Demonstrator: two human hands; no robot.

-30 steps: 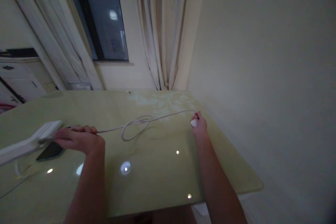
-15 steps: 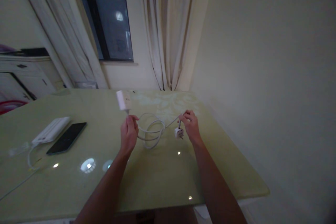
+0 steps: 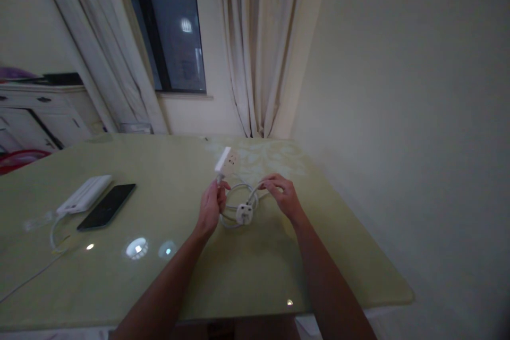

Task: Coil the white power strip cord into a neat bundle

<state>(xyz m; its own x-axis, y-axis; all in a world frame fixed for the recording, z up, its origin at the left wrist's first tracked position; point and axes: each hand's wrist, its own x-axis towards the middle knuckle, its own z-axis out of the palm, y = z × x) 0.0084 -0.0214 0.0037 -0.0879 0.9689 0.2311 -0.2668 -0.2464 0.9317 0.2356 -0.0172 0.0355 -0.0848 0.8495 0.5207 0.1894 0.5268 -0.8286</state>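
Observation:
A white extension cord (image 3: 239, 194) is gathered into loops above the middle of the green glass table (image 3: 247, 271). My left hand (image 3: 211, 208) is closed on the cord just below its white socket block (image 3: 227, 162), which sticks up tilted. My right hand (image 3: 281, 195) pinches the cord on the right side of the loops. The white plug (image 3: 244, 213) hangs between my two hands, low in the loops.
A white power bank (image 3: 84, 194) with a short cable and a black phone (image 3: 106, 206) lie on the table's left. Curtains (image 3: 251, 48) and a dark window (image 3: 171, 26) stand behind; a bare wall runs along the right. White drawers (image 3: 43, 114) are far left.
My left hand has left the table's left side and brought the socket block to the middle. The stretched cord is now coiled between both hands, and the plug has dropped from my right hand's grip.

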